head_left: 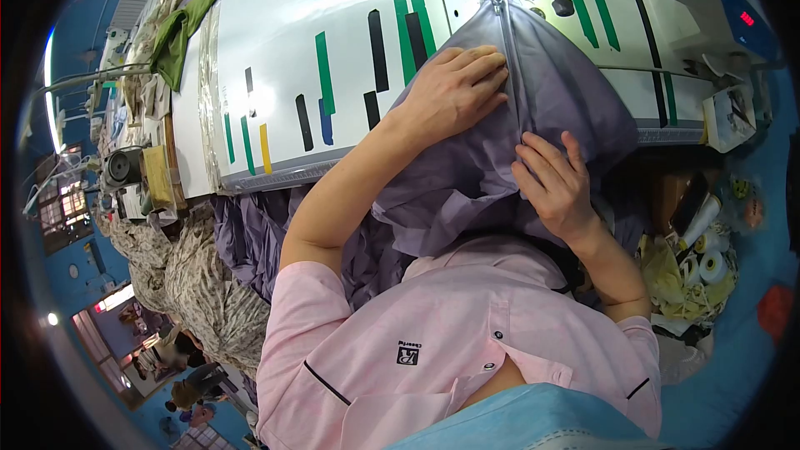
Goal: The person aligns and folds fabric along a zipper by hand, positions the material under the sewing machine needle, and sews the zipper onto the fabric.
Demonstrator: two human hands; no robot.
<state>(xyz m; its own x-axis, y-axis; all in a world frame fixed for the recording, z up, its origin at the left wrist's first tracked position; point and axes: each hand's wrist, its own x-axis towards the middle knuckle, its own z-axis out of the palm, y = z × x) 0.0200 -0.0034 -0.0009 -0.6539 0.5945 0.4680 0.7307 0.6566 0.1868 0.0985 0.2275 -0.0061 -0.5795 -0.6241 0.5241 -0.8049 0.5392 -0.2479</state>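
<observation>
A purple-grey cloth (575,75) runs from my lap up over the table edge to the sewing machine's needle area (497,5). Down its middle goes a narrow raised strip (510,62), either a fold or a seam. My left hand (467,87) lies flat on the cloth just left of that strip, its fingers stretched out and close together. Nearer to me, my right hand (554,183) has its thumb and first fingertips bent at the strip's lower part, gripping the cloth, with the little finger raised.
Colored tape strips (325,75) mark the white table (275,25). A small white tray (729,117) is fixed at the table's right end. Thread spools (711,267) lie below right. Patterned cloth (208,283) is heaped at the left, and green cloth (171,46) hangs over the far-left edge.
</observation>
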